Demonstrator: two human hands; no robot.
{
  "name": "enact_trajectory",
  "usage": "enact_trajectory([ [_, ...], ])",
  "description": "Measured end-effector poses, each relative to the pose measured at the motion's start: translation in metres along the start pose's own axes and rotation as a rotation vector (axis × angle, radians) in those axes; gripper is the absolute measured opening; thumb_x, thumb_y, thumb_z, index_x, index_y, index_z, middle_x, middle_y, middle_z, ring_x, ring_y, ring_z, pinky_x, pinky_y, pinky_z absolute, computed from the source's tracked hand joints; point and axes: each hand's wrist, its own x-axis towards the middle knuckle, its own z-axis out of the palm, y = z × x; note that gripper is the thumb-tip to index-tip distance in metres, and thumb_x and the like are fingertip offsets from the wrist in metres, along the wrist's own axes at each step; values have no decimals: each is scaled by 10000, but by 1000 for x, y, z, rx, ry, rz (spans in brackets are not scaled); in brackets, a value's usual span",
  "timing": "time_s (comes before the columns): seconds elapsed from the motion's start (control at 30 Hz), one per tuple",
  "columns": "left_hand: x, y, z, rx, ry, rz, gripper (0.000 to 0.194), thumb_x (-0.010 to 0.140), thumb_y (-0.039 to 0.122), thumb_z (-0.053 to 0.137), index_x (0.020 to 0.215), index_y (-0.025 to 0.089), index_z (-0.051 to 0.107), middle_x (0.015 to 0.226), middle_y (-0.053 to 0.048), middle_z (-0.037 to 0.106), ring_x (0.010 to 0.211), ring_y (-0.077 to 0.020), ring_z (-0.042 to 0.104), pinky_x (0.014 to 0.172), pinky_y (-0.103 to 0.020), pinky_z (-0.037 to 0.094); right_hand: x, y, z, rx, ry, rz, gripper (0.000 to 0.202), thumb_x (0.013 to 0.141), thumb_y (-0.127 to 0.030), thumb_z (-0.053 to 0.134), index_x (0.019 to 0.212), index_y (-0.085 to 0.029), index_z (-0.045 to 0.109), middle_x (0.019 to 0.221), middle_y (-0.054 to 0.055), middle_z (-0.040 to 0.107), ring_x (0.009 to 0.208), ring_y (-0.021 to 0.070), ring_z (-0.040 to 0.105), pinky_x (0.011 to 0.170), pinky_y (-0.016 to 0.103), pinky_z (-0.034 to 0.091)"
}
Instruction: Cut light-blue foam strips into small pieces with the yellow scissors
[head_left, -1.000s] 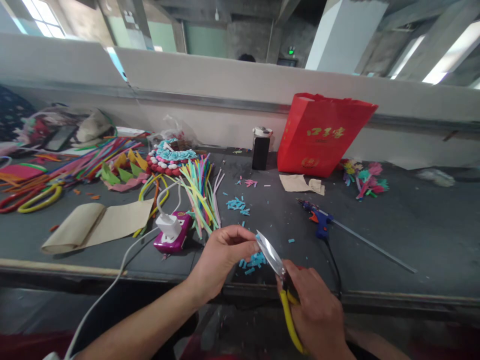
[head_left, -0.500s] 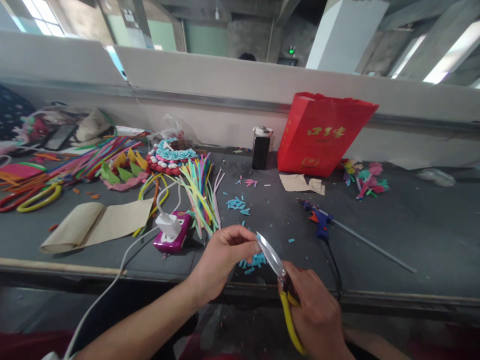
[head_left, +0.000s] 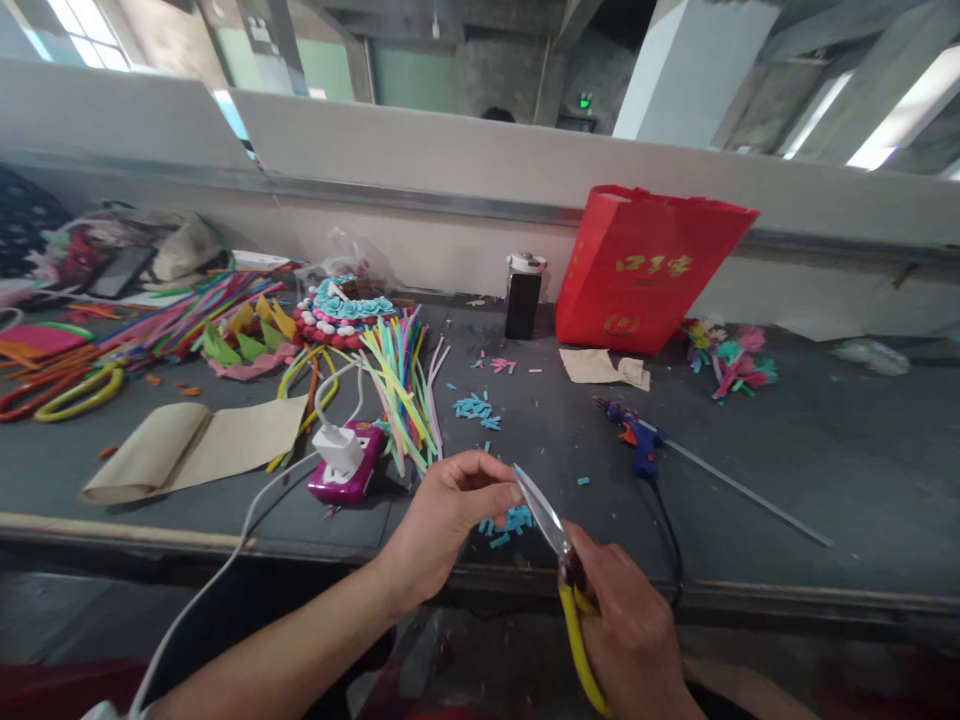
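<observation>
My right hand point(head_left: 630, 620) is wrapped around the yellow handles of a pair of scissors point(head_left: 544, 512). The blades point up and left, their tips right beside the fingertips of my left hand point(head_left: 454, 510). Thumb and forefinger of that left hand are pinched together. A trace of blue shows at the blade tip, but what the fingers hold is too small to make out. Below the blades lies a pile of short blue cut pieces point(head_left: 517, 518), partly covered by my left hand. Farther back is a second group of blue pieces point(head_left: 474, 408).
A glue gun point(head_left: 643, 445) with a long glue stick lies to the right. Behind stand a red paper bag point(head_left: 652, 270) and a bottle point(head_left: 525, 265) with a phone against it. Leftward are a bundle of pipe cleaners point(head_left: 405, 390), a purple power socket point(head_left: 349, 485) and a brown paper roll point(head_left: 157, 455).
</observation>
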Motion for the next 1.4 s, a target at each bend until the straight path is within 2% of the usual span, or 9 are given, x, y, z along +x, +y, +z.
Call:
enact_trajectory([
  [0.17, 0, 1, 1, 6, 4, 6, 124, 686, 162, 768, 738, 139, 657, 619, 34, 607, 529, -56, 502, 535, -178, 390, -6, 3, 5, 47, -67, 58, 361, 885, -89, 424, 1221, -132, 551, 748, 43, 626, 668, 176, 577, 647, 296, 477],
  [0.4, 1, 1, -1, 12, 11, 3, 123, 681, 159, 763, 712, 139, 646, 610, 31, 607, 513, -57, 491, 527, -183, 386, -14, 6, 10, 56, -94, 86, 357, 880, -140, 520, 1235, -138, 556, 803, 49, 635, 708, 183, 563, 679, 308, 458],
  [0.77, 2, -2, -1, -6, 6, -1, 117, 679, 150, 756, 711, 139, 644, 627, 29, 613, 510, -56, 493, 529, -185, 382, -9, 4, 8, 40, -102, 59, 319, 910, -127, 430, 1201, -116, 560, 721, 42, 616, 641, 173, 570, 584, 271, 451],
  [0.97, 4, -3, -2, -6, 5, -26, 116, 683, 157, 755, 706, 140, 642, 580, 36, 579, 509, -62, 487, 527, -187, 374, -9, 3, 9, 29, -66, 27, 298, 921, -142, 421, 1182, -108, 560, 700, 35, 627, 601, 157, 582, 571, 258, 470],
  [1.17, 2, 3, -1, 4, -13, -17, 109, 674, 155, 760, 719, 139, 662, 629, 15, 616, 528, -64, 492, 531, -192, 380, -13, 7, 13, 81, -83, 134, 256, 910, -169, 459, 1113, -145, 614, 715, 32, 651, 613, 158, 620, 584, 254, 498],
  [1.3, 1, 2, 2, -3, -22, -31, 116, 660, 161, 772, 724, 142, 677, 618, 17, 608, 533, -67, 490, 525, -193, 378, -7, 6, 11, 136, 18, 229, 204, 900, -256, 540, 1053, -169, 643, 861, 52, 714, 716, 158, 683, 666, 231, 532],
  [1.4, 2, 0, 2, -2, -46, -40, 115, 665, 175, 774, 729, 147, 682, 616, 19, 601, 537, -72, 490, 531, -198, 380, 4, -3, 3, 251, 39, 318, 141, 885, -291, 573, 949, -210, 669, 751, -7, 709, 594, 117, 662, 629, 188, 522],
])
